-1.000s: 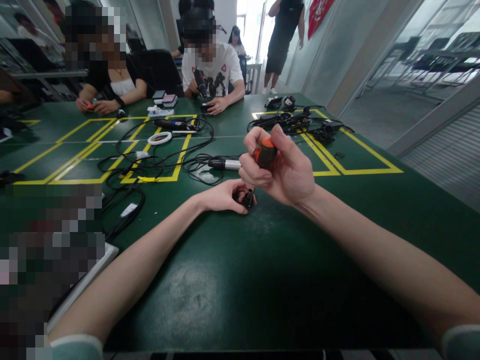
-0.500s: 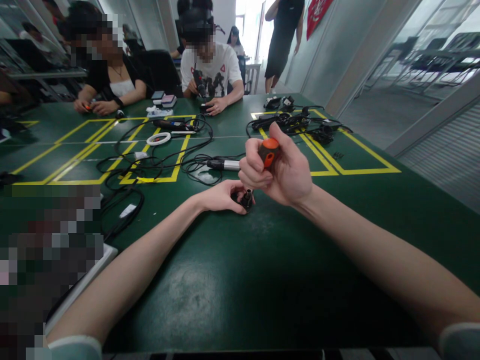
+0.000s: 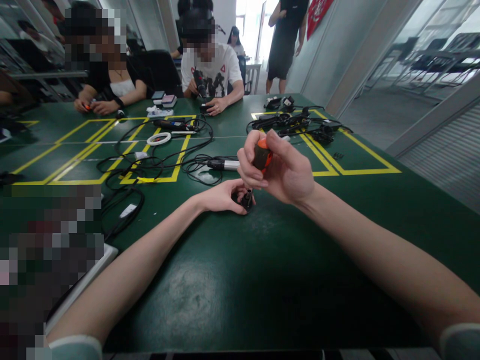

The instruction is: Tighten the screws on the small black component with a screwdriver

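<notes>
In my right hand (image 3: 279, 167) is a screwdriver (image 3: 262, 155) with an orange and dark handle, its shaft slanting down behind my fingers. The metal tip end meets a small black part (image 3: 247, 200) on the green table (image 3: 262, 275). Wrapped around that part from the left is my left hand (image 3: 223, 196), thumb in front and fingers behind, pressing it near the tabletop. Details of the part are too small to make out.
Black cables (image 3: 157, 162) lie tangled at the left, with a silver-and-black tool (image 3: 224, 165) beyond my hands. More cables (image 3: 292, 120) sit at the back right. A white ring (image 3: 158, 139) rests farther back. Two people (image 3: 212, 65) sit across the table; another (image 3: 283, 45) stands behind.
My right hand has turned the screwdriver handle, and its fingers have shifted slightly left. My left hand holds the black part in the same place. The standing person has moved a little.
</notes>
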{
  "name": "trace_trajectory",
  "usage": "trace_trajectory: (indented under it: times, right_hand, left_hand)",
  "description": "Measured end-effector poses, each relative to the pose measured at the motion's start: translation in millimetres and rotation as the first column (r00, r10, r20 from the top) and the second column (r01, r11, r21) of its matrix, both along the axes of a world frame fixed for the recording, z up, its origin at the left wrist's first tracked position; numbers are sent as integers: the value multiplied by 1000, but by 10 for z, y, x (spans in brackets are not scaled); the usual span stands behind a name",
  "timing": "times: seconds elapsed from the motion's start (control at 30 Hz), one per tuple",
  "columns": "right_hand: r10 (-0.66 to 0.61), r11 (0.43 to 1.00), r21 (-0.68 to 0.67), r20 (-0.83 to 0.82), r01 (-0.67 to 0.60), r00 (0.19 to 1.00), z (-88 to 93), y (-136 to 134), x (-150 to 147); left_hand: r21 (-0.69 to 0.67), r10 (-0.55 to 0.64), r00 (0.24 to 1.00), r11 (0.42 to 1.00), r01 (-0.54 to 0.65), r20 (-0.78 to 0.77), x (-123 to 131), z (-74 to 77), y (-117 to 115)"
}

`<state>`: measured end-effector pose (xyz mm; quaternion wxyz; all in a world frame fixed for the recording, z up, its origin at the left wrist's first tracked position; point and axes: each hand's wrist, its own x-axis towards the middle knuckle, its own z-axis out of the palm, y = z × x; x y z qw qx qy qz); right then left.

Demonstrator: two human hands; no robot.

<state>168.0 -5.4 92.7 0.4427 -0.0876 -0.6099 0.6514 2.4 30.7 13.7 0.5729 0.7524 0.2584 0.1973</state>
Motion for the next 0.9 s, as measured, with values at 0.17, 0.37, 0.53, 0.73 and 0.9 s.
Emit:
trace_trajectory:
  times: [0.17,0.37,0.53,0.73,0.9]
  right_hand:
    - [19,999,-35,7,-19,1000,24,-4,-5]
    - [-12,998,-64,53,15,999,53,-20,-21]
    - [15,996,-85,23,-13,1000,45,-14,-16]
    - [34,997,-69,-16,-35,999,-12,4,13]
    - [24,999,-37,-33,-25,999,-16,-5,1]
  left_hand:
    - [7,-4,1000,1000,4,-18,1,14,-1]
    - [16,15,999,1000,-15,-41,-10,-25,15]
    - [10,14,998,1000,-13,-53,-23,-46,23]
    - [6,18,999,1000,-17,-35,-6,-25,7]
    - [3,7,1000,1000,-7,-18,5,-5,0]
